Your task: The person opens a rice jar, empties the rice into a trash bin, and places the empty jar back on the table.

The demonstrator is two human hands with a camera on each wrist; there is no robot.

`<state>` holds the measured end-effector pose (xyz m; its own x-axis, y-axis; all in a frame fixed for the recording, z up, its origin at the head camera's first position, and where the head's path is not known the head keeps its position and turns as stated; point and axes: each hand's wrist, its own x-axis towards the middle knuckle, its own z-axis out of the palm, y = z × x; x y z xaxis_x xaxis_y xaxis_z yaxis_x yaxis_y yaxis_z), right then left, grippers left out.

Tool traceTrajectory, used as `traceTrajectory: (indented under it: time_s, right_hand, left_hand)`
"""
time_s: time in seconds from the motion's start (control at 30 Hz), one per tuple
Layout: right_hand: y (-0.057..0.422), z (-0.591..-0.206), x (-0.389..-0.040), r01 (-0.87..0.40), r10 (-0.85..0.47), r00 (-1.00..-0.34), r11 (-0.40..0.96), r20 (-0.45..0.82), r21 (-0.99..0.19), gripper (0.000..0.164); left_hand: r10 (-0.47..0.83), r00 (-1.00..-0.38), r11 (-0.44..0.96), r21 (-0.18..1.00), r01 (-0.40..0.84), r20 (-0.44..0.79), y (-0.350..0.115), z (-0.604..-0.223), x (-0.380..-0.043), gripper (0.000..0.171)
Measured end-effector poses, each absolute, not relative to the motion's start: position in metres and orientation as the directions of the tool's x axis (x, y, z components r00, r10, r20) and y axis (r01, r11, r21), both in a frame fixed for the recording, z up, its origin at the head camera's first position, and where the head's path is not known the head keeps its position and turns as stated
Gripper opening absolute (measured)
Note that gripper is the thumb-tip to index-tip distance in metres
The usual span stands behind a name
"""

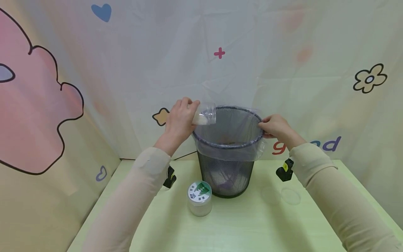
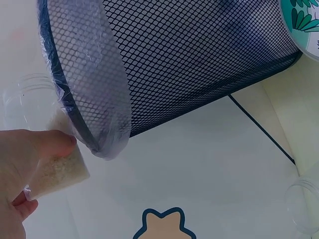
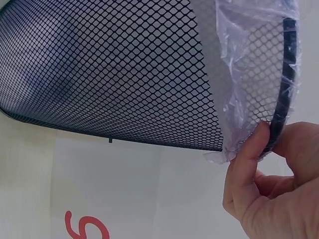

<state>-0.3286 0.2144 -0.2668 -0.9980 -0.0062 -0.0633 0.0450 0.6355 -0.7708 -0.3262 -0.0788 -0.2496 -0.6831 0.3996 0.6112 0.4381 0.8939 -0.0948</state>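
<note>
In the head view my left hand (image 1: 180,119) grips a clear plastic jar (image 1: 206,112), tipped on its side at the left rim of a black mesh wastebasket (image 1: 225,173). The jar has no lid, and its mouth faces the basket's opening. Whitish, rice-like grains (image 2: 57,172) lie along the jar's lower side in the left wrist view. A thin clear bin liner (image 1: 226,153) is folded over the rim. On the far right, my right hand (image 1: 277,126) pinches rim and liner between thumb and fingers, as the right wrist view shows closely.
A lidded clear jar (image 1: 200,197) with a green-and-white label stands in front of the basket. To the right, a clear round lid (image 1: 290,196) lies on the pale green table (image 1: 239,227). Black clips (image 1: 284,170) sit either side. A printed curtain (image 1: 176,56) hangs behind.
</note>
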Motion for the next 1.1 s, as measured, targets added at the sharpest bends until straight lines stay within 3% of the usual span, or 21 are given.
traceTrajectory:
  time_s: [0.57, 1.1]
  right_hand:
    - [0.2135, -0.2672, -0.3285, 0.035, -0.018, -0.998, 0.636, -0.061, -0.771, 0.042]
    - [0.2146, -0.2655, -0.3282, 0.037, -0.026, -0.997, 0.635, -0.069, -0.772, 0.043]
  left_hand:
    - [0.441, -0.675, 0.884, -0.160, 0.438, 0.591, -0.0756, -0.2524, -0.3249, 0.066]
    - [0.501, -0.604, 0.852, -0.230, 0.471, 0.620, -0.0736, -0.2534, -0.3246, 0.055]
